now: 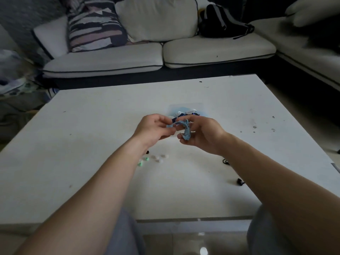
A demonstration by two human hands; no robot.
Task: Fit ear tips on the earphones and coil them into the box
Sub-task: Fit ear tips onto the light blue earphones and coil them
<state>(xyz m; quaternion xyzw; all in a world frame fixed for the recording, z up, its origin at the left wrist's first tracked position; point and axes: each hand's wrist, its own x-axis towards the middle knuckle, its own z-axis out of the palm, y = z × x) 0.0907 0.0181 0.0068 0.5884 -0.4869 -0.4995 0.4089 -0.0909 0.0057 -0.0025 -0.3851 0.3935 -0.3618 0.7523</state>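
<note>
Two hands [152, 130] [205, 136], one earphone set [186, 134], one box [199, 107].

I have bare tabletop [92, 126] wide to either side; the box [176, 107] sits just beyond my left hand [152, 129] and right hand [201, 134], pale ear tips [158, 159] and black ear tips [226, 161] lie nearer me

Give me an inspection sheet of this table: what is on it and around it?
Surface: white table, speckled with small dark marks.
Job's things: light blue earphones held above it; loose ear tips, green and pale; clear box behind the hands, with what look like more earphones.
Clutter: small black pieces at right, too small to identify.
Grippers: left hand pinches one end; right hand holds the bundle.
Cables: blue cord stretched between hands.
Surroundings: white sofa, patterned cushion, black backpack.
</note>
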